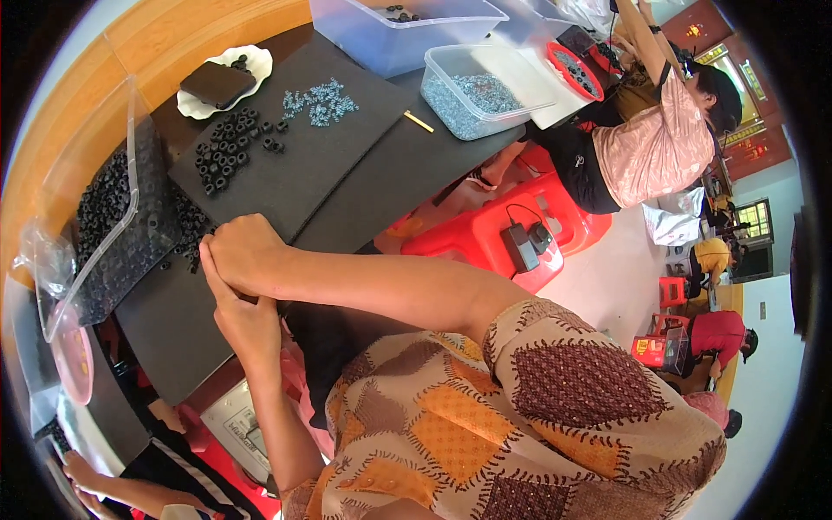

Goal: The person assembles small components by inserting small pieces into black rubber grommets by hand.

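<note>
My right hand point(247, 253) and my left hand point(241, 322) are pressed together at the near edge of a black foam mat point(312, 173). The right hand's curled fingers lie over the left hand's fingertips. Anything between them is hidden. Just beyond the hands, loose black rubber rings point(186, 227) spill beside a clear bin of the same rings point(117, 227). Farther along the mat lie a cluster of black rings point(227, 146) and a small heap of silvery screws point(321, 101).
A white dish with a black pad point(221, 82) sits at the mat's far corner. A clear tub of silvery screws point(485, 87) and a bigger clear bin point(399, 35) stand beyond. A red stool with a black charger point(520, 243) stands below the table. A person in a pink top point(659, 143) works nearby.
</note>
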The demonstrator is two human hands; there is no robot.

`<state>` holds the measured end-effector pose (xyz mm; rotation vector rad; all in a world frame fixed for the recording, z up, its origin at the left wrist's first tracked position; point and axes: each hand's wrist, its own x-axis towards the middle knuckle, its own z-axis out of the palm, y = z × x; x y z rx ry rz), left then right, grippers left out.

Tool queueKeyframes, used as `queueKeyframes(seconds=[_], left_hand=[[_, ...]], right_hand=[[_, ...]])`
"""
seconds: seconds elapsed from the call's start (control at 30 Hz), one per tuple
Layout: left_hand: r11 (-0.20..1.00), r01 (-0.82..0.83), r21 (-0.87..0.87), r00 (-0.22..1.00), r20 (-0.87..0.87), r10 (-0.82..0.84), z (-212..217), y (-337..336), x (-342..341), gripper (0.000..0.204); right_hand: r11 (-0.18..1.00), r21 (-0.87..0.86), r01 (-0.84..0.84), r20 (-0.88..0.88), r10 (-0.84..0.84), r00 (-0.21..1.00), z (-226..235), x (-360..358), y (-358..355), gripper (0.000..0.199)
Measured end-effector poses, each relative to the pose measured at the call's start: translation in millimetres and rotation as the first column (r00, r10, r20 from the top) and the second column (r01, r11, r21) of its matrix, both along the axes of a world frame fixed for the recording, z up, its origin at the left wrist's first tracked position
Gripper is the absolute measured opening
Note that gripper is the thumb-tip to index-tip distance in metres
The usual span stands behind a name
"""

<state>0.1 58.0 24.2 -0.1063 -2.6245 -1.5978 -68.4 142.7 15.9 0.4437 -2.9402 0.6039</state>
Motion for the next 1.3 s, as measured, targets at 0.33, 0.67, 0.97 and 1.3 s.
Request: queueKeyframes(seconds=[0.33, 0.67, 0.97, 1.3], left_hand=[[1.0, -0.026, -0.008, 0.998, 0.061, 0.026, 2.2, -0.2, -0.3, 0.082], [1.0, -0.026, -0.007, 0.997, 0.067, 0.027, -0.6, -2.3, -1.2, 0.083], [0.999, -0.018, 0.029, 0.999, 0.037, 0.017, -3.4, -1.6, -1.7, 0.084], [0.999, -0.03, -0.03, 0.999, 0.043, 0.031, -0.7, -0.9, -1.2, 0.084]], right_hand=[[0.999, 0.042, -0.003, 0.013, 0.003, 1.0, 1.0, 0.5, -0.4, 0.02], [1.0, 0.008, 0.015, 0.026, -0.016, 1.0, -1.8, -3.0, -1.8, 0.02], [0.999, 0.031, 0.01, 0.01, -0.011, 1.0, -0.3, -1.1, -0.3, 0.019], [1.0, 0.013, 0.022, 0.006, -0.022, 1.0, -0.2, -0.1, 0.4, 0.018]])
